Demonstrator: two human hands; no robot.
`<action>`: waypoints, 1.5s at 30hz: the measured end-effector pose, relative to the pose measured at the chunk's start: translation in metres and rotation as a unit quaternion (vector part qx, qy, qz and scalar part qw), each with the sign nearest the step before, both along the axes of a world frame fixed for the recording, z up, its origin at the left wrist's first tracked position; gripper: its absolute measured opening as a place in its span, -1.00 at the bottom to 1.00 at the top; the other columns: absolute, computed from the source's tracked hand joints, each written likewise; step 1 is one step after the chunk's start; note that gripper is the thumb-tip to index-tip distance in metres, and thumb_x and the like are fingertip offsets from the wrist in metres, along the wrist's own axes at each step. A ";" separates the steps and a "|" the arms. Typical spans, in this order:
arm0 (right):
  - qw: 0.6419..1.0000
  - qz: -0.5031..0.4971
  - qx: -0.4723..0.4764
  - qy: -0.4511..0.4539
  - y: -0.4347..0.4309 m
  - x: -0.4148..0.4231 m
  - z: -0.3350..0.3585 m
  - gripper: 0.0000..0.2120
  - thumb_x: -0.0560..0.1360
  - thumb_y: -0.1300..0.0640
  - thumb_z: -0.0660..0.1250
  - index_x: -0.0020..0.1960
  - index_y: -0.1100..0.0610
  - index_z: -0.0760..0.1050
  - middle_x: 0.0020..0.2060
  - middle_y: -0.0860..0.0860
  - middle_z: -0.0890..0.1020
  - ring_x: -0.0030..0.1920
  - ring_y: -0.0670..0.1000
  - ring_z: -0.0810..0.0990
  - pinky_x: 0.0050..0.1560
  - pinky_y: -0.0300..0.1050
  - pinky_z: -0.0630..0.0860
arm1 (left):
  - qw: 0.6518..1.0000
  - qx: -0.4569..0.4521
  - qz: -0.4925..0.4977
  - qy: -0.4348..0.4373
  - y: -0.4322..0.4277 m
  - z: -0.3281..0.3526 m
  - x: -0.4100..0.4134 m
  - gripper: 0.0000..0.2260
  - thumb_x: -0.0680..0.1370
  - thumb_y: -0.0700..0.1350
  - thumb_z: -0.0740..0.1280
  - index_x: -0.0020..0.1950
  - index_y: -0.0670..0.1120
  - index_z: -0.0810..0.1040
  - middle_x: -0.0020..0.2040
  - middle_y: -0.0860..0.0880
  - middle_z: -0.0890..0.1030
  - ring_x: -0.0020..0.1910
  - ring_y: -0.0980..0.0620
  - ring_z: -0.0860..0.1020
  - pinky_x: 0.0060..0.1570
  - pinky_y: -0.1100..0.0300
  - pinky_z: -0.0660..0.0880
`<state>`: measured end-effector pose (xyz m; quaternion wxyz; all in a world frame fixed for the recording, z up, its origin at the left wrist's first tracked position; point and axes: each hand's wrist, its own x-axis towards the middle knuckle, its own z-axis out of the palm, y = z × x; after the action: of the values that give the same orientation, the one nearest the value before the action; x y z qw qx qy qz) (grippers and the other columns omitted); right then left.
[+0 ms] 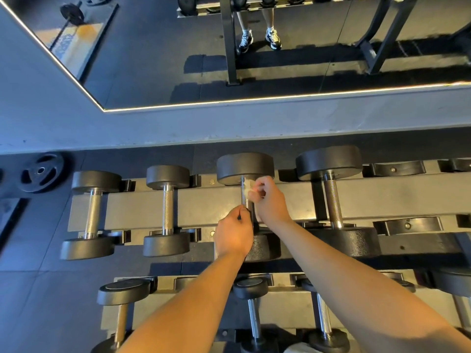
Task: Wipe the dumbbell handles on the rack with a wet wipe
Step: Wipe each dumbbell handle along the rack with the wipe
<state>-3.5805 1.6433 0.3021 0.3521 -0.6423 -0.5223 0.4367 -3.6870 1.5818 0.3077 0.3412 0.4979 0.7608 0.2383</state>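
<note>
Stretching across the rack (293,200), both bare arms reach forward over its upper tier. Four dumbbells lie there side by side, and three more show on the tier below. The action is on the third dumbbell (244,166) from the left. The left hand (233,233) has its fingers curled round the near end of the handle (244,202), steadying it. The right hand (271,202), knuckles up, pinches one white wet wipe (248,187) against the handle's far end, just under the far head. One weight plate (42,171) lies on the floor, left.
</note>
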 end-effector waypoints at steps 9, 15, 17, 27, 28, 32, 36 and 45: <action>1.000 -0.012 -0.011 -0.025 -0.002 -0.017 -0.008 -0.74 0.61 0.23 0.31 0.26 0.08 0.62 0.20 -0.03 0.51 0.18 -0.12 0.44 0.21 -0.31 0.35 | 1.000 0.001 0.010 -0.011 0.001 -0.004 -0.002 -0.68 0.68 0.05 0.12 -0.21 0.06 0.52 -0.30 0.05 0.58 -0.26 0.07 0.56 -0.23 0.14 0.47; 0.992 0.093 -0.004 -0.081 -0.010 -0.002 -0.013 -0.77 0.61 0.23 0.29 0.20 0.11 0.64 0.16 0.05 0.53 0.17 -0.02 0.51 0.15 -0.39 0.35 | 1.000 0.005 0.011 -0.005 0.001 -0.002 0.000 -0.69 0.69 0.09 0.13 -0.16 0.08 0.56 -0.29 0.07 0.58 -0.26 0.10 0.56 -0.21 0.13 0.50; 0.994 0.074 0.008 -0.085 0.000 -0.008 -0.011 -0.74 0.64 0.20 0.24 0.26 0.10 0.61 0.21 0.04 0.43 0.21 -0.05 0.42 0.25 -0.28 0.32 | 1.000 0.005 0.011 -0.011 0.000 -0.002 -0.001 -0.67 0.68 0.07 0.12 -0.20 0.05 0.53 -0.32 0.04 0.57 -0.29 0.07 0.55 -0.29 0.15 0.41; 0.990 0.096 -0.063 -0.083 -0.007 -0.011 -0.013 -0.71 0.66 0.20 0.20 0.26 0.00 0.62 0.26 0.08 0.45 0.26 0.07 0.47 0.21 -0.28 0.29 | 1.000 -0.008 0.018 -0.018 0.000 0.001 -0.001 -0.65 0.69 0.07 0.11 -0.21 0.05 0.54 -0.29 0.05 0.59 -0.25 0.10 0.56 -0.31 0.17 0.37; 0.988 0.110 -0.066 -0.089 -0.009 -0.008 -0.015 -0.72 0.66 0.20 0.20 0.24 0.01 0.63 0.25 0.08 0.46 0.25 0.06 0.47 0.20 -0.28 0.28 | 1.000 -0.006 0.019 -0.019 0.000 0.003 -0.001 -0.65 0.69 0.08 0.10 -0.20 0.05 0.54 -0.29 0.05 0.59 -0.25 0.11 0.56 -0.31 0.18 0.37; 0.994 0.070 -0.027 -0.079 0.002 -0.008 -0.014 -0.77 0.64 0.19 0.24 0.16 0.06 0.65 0.17 -0.01 0.35 0.24 -0.02 0.39 0.24 -0.27 0.28 | 1.000 -0.005 0.017 -0.019 -0.001 0.002 -0.002 -0.64 0.70 0.09 0.09 -0.19 0.05 0.54 -0.29 0.05 0.59 -0.25 0.12 0.57 -0.30 0.19 0.38; 0.999 -0.044 -0.022 -0.011 0.010 -0.027 -0.010 -0.81 0.62 0.26 0.27 0.09 0.12 0.64 0.25 0.01 0.32 0.22 -0.05 0.37 0.08 -0.54 0.36 | 0.999 -0.004 0.017 -0.028 0.000 0.002 -0.003 -0.65 0.69 0.08 0.10 -0.18 0.04 0.55 -0.30 0.03 0.59 -0.26 0.07 0.57 -0.30 0.16 0.39; 0.997 0.048 -0.014 -0.058 -0.020 0.001 -0.022 -0.86 0.59 0.25 0.32 0.01 0.03 0.57 -0.01 -0.07 0.61 0.08 -0.05 0.59 -0.04 -0.44 0.39 | 1.000 0.005 0.021 -0.017 -0.001 0.004 -0.002 -0.66 0.70 0.09 0.10 -0.16 0.06 0.55 -0.32 0.04 0.58 -0.28 0.14 0.56 -0.30 0.17 0.39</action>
<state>-3.5798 1.6233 0.2800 0.2902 -0.6455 -0.5663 0.4223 -3.6888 1.5808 0.3112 0.3464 0.4797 0.7639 0.2576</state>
